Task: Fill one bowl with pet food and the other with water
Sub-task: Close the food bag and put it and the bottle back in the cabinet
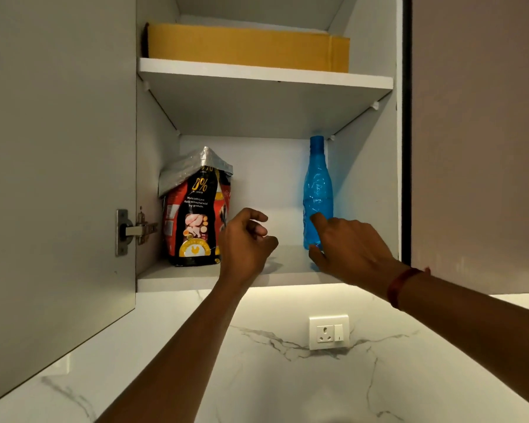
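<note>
An open wall cabinet faces me. On its lower shelf (257, 277) stands a red and black pet food bag (196, 215) at the left, its silver top folded over. A blue plastic water bottle (317, 184) stands upright at the right. My left hand (246, 242) hovers just right of the bag with loosely curled fingers, holding nothing. My right hand (348, 248) is at the bottle's base, fingers spread, index finger and thumb touching the bottle without closing around it. No bowls are in view.
The cabinet door (58, 178) stands open at the left with a metal hinge (132, 232). A cardboard box (248, 47) fills the upper shelf. Below is a white marble wall with a socket plate (329, 332). A closed cabinet door (477, 141) is at the right.
</note>
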